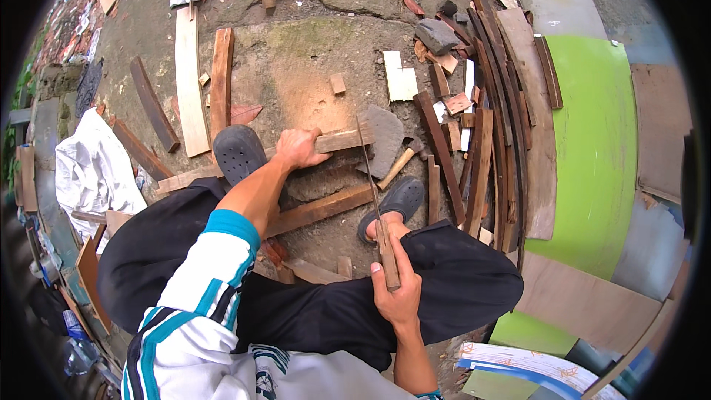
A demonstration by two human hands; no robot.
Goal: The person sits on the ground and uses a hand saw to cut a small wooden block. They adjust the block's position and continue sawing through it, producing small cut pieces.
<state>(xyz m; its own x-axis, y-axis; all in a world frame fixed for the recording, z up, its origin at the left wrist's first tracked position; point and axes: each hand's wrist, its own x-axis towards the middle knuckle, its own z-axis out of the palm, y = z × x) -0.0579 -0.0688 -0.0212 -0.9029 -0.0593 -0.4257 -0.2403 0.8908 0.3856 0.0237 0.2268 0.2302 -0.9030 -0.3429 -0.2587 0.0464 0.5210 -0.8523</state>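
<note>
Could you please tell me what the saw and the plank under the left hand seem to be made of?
The saw: a thin grey blade, apparently metal, and a brown handle that looks like wood, gripped by the right hand. The plank under the left hand: rough, unfinished brown wood, judging by its weathered surface.

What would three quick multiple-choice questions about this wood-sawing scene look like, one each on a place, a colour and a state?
1. Where does the left hand rest?
A on the wooden plank
B on the hammer
C on the white cloth

2. What colour are the clogs?
A red
B dark grey
C yellow

3. How is the handsaw held?
A lying loose on the ground
B hanging from a nail
C gripped by the right hand, blade at the plank

Answers: 1 A, its fingers press the plank down. 2 B, both clogs look dark grey. 3 C, the fist closes on the wooden handle.
</note>
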